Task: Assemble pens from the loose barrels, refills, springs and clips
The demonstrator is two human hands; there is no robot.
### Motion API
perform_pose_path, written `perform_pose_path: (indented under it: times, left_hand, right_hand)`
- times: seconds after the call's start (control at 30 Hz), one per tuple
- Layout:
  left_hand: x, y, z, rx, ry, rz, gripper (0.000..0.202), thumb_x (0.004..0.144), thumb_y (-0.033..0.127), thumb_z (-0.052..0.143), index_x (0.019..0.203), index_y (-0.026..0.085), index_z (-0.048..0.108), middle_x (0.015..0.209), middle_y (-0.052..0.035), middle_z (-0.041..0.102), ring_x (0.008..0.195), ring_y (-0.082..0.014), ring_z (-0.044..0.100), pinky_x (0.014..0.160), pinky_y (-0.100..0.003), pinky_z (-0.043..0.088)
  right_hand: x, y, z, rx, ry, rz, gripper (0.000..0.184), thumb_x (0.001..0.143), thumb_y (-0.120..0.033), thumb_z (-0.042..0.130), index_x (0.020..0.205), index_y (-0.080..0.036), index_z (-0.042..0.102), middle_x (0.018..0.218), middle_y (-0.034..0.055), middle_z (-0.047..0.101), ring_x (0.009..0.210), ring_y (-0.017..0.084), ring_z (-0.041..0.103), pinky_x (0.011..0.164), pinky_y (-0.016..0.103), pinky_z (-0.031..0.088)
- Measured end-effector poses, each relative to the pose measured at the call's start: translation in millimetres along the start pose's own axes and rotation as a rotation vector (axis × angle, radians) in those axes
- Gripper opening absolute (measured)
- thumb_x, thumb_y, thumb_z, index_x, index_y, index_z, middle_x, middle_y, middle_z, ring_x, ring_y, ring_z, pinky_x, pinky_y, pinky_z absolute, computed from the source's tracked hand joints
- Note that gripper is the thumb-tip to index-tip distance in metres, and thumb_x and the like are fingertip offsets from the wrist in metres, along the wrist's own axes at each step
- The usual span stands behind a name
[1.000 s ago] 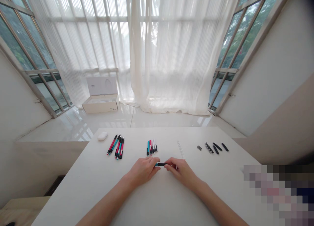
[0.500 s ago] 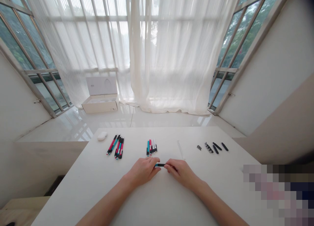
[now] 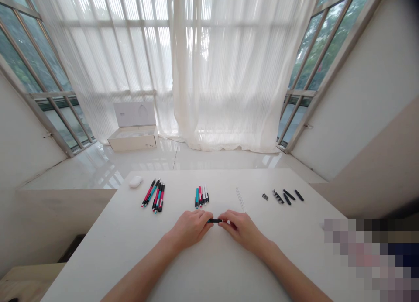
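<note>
A blue pen with a black grip [image 3: 215, 221] is held level between my two hands, above the white table. My left hand [image 3: 192, 227] is closed around its blue barrel, most of which the fingers hide. At the other end, my right hand [image 3: 241, 228] pinches the black end between thumb and fingers. Just beyond my left hand lies a row of blue, pink and white pen barrels [image 3: 200, 196]. Thin pen refills [image 3: 241, 200] rest on the table beyond my right hand.
Assembled pink and blue pens [image 3: 158, 198] lie at left, near a white rounded case [image 3: 135, 182]. To the right are black grips [image 3: 289, 194], a set of small dark parts [image 3: 278, 196] and a small pile [image 3: 265, 197]. An open white box [image 3: 132, 138] stands behind the table [image 3: 131, 258].
The fingers of my right hand have shifted slightly on the black end of the pen. Less of the blue barrel shows by my left hand. The things on the table have stayed put.
</note>
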State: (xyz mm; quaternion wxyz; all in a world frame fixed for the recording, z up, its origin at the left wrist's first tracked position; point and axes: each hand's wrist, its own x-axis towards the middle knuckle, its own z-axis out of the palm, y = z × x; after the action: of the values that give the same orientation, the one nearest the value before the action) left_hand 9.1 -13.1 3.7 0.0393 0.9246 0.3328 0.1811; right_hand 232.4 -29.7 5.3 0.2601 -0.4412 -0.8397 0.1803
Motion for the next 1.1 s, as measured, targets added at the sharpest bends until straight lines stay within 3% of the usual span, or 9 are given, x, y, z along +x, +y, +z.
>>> perform_pose_path:
  times: [0.1, 0.17, 0.3, 0.37, 0.5, 0.6, 0.93, 1.0, 1.1]
  left_hand:
    - [0.1, 0.4, -0.8, 0.008, 0.0, -0.006, 0.012, 0.097, 0.027, 0.037, 0.098, 0.021, 0.048, 0.087, -0.0013, 0.065, 0.08, -0.0169, 0.064, 0.062, -0.025, 0.046]
    - [-0.3, 0.3, -0.9, 0.02, 0.01, -0.025, 0.014, 0.097, 0.027, 0.036, 0.098, 0.021, 0.048, 0.086, -0.0014, 0.065, 0.078, -0.0169, 0.064, 0.061, -0.025, 0.045]
    - [-1.5, -0.3, -0.1, 0.023, 0.025, -0.055, 0.015, 0.098, 0.027, 0.035, 0.097, 0.02, 0.048, 0.083, -0.0013, 0.065, 0.074, -0.0161, 0.064, 0.059, -0.024, 0.044]
    - [-1.8, -0.7, 0.5, 0.013, 0.034, -0.053, 0.015, 0.098, 0.027, 0.035, 0.098, 0.02, 0.048, 0.083, -0.0012, 0.065, 0.074, -0.0161, 0.064, 0.058, -0.024, 0.044]
    - [-1.3, -1.7, 1.2, 0.004, 0.056, -0.035, 0.013, 0.096, 0.026, 0.037, 0.095, 0.02, 0.048, 0.083, -0.0012, 0.065, 0.072, -0.0157, 0.063, 0.058, -0.024, 0.044]
    - [-0.8, -2.5, 1.3, 0.005, 0.06, -0.017, 0.012, 0.096, 0.027, 0.039, 0.094, 0.02, 0.049, 0.083, -0.0013, 0.064, 0.074, -0.0157, 0.063, 0.059, -0.024, 0.044]
    - [-1.3, -2.1, -0.2, 0.014, 0.106, 0.013, 0.009, 0.094, 0.024, 0.041, 0.092, 0.02, 0.049, 0.081, -0.0017, 0.064, 0.071, -0.0152, 0.061, 0.058, -0.023, 0.043]
    - [-0.8, -2.4, 0.3, 0.008, 0.122, 0.013, 0.009, 0.094, 0.024, 0.041, 0.092, 0.02, 0.049, 0.081, -0.0019, 0.063, 0.071, -0.0153, 0.061, 0.058, -0.024, 0.043]
    - [0.1, -3.2, 1.1, 0.002, 0.147, 0.001, 0.011, 0.094, 0.024, 0.039, 0.094, 0.02, 0.049, 0.081, -0.0025, 0.062, 0.071, -0.0155, 0.06, 0.059, -0.025, 0.044]
  right_hand:
    - [1.5, 7.7, -7.9, -0.039, 0.058, -0.003, 0.024, 0.091, -0.041, 0.049, 0.089, -0.023, 0.065, 0.075, 0.0008, 0.066, 0.054, 0.011, 0.052, 0.056, 0.023, 0.041]
    - [1.3, 20.9, -20.0, -0.08, 0.192, 0.052, 0.029, 0.091, -0.044, 0.048, 0.087, -0.022, 0.066, 0.075, 0.0018, 0.067, 0.052, 0.011, 0.051, 0.057, 0.024, 0.042]
    - [-9.0, 59.2, -58.4, -0.296, 0.564, 0.314, 0.036, 0.089, -0.047, 0.044, 0.085, -0.02, 0.067, 0.076, 0.0053, 0.069, 0.056, 0.015, 0.055, 0.059, 0.027, 0.042]
    - [-19.8, 78.0, -78.2, -0.436, 0.652, 0.517, 0.035, 0.086, -0.047, 0.046, 0.086, -0.02, 0.068, 0.079, 0.0064, 0.07, 0.06, 0.018, 0.057, 0.057, 0.028, 0.041]
    - [-41.6, 106.0, -102.4, -0.492, 0.566, 0.883, 0.034, 0.08, -0.05, 0.049, 0.088, -0.024, 0.069, 0.085, 0.0067, 0.071, 0.069, 0.023, 0.06, 0.053, 0.029, 0.038]
    - [-49.0, 118.0, -105.5, -0.456, 0.443, 0.999, 0.036, 0.075, -0.055, 0.051, 0.082, -0.024, 0.069, 0.083, 0.0075, 0.071, 0.07, 0.025, 0.061, 0.051, 0.03, 0.039]
    - [-47.1, 125.5, -96.0, -0.484, 0.352, 0.952, 0.027, 0.075, -0.046, 0.053, 0.079, -0.025, 0.07, 0.083, 0.0086, 0.072, 0.07, 0.026, 0.063, 0.051, 0.031, 0.039]
    - [-42.2, 120.9, -95.4, -0.407, 0.39, 0.879, 0.027, 0.075, -0.046, 0.054, 0.078, -0.023, 0.069, 0.081, 0.008, 0.072, 0.069, 0.024, 0.063, 0.054, 0.032, 0.042]
    - [-27.8, 103.1, -85.9, -0.112, 0.407, 0.649, 0.033, 0.074, -0.05, 0.057, 0.08, -0.02, 0.068, 0.078, 0.007, 0.071, 0.067, 0.021, 0.062, 0.06, 0.031, 0.046]
